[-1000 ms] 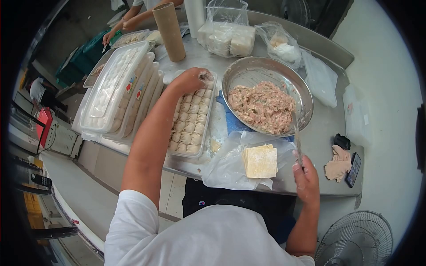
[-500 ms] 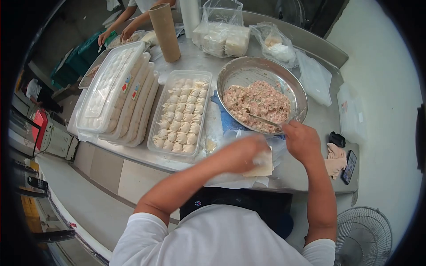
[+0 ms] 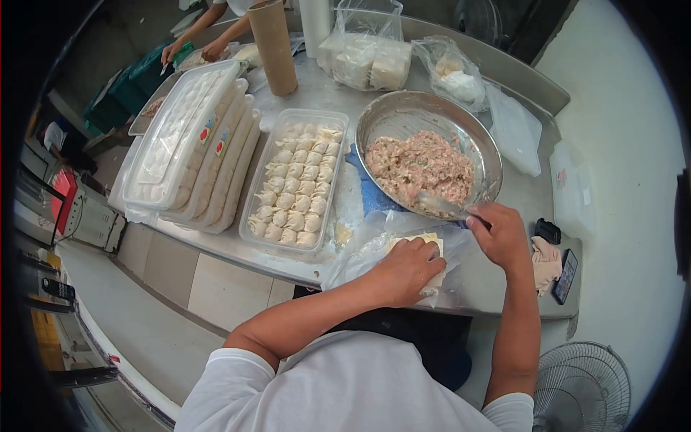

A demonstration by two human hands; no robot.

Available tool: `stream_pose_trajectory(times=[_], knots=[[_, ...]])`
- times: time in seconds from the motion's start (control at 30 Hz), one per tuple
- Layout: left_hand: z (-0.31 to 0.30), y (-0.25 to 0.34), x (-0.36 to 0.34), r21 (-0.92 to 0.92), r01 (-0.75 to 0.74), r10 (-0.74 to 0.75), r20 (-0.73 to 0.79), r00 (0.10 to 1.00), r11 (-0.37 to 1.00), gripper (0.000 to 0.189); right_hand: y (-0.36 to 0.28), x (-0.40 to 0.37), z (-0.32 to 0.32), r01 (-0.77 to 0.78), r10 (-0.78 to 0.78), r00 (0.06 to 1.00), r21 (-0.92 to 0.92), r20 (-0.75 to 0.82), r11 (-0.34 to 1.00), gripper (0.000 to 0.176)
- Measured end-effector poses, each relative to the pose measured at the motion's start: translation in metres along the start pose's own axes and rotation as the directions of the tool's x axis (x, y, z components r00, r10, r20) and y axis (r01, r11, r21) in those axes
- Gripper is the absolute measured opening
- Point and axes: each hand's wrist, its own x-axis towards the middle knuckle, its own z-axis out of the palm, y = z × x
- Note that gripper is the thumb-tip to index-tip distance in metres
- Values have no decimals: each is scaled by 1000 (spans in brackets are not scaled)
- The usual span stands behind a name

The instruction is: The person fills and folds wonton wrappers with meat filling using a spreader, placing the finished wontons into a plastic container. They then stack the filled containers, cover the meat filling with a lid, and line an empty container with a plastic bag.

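My right hand [image 3: 502, 232] grips the dark handle of a metal spreader [image 3: 439, 205]. Its flat blade dips into the pink minced meat filling [image 3: 425, 165], near the side of the steel bowl [image 3: 491, 155] closest to me. Below the bowl, my left hand [image 3: 409, 275] is on a stack of pale square dumpling wrappers [image 3: 430, 237], fingers bent over them and covering most of the stack. Clear plastic sheeting [image 3: 353, 259] lies under the wrappers. Rows of folded dumplings [image 3: 295, 183] fill an uncovered plastic tray [image 3: 253, 241] left of the bowl.
Lidded dumpling containers [image 3: 180, 144] are stacked at left. Behind stand a cardboard tube [image 3: 273, 50] and bagged wrappers [image 3: 367, 61]. A phone [image 3: 566, 277] and cloth [image 3: 545, 265] lie at right; a fan [image 3: 583, 385] is below. Another person's hands [image 3: 212, 50] work at the far left.
My left hand has moved down and slightly right onto the wrappers. The spreader has turned, its blade now showing broad and lower in the filling. My right hand has shifted slightly right and down.
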Motion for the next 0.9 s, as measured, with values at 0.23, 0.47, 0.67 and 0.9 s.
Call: stream_pose_trajectory(times=[0.23,0.47,0.67,0.9], knots=[[5,-2,2,13,60,-61,61,996,998,37,-24,27,16,33,20,994,-472,106,881,9],[6,4,-4,92,26,-28,20,999,995,35,-4,14,11,33,-32,999,-172,9,985,13],[5,-1,-1,-64,77,-76,10,997,995,26,-3,-13,8,-174,189,977,152,-95,973,18],[-1,-20,2,-228,-11,8,-15,1000,974,20,-26,-51,27,-423,527,849,581,-13,695,19]])
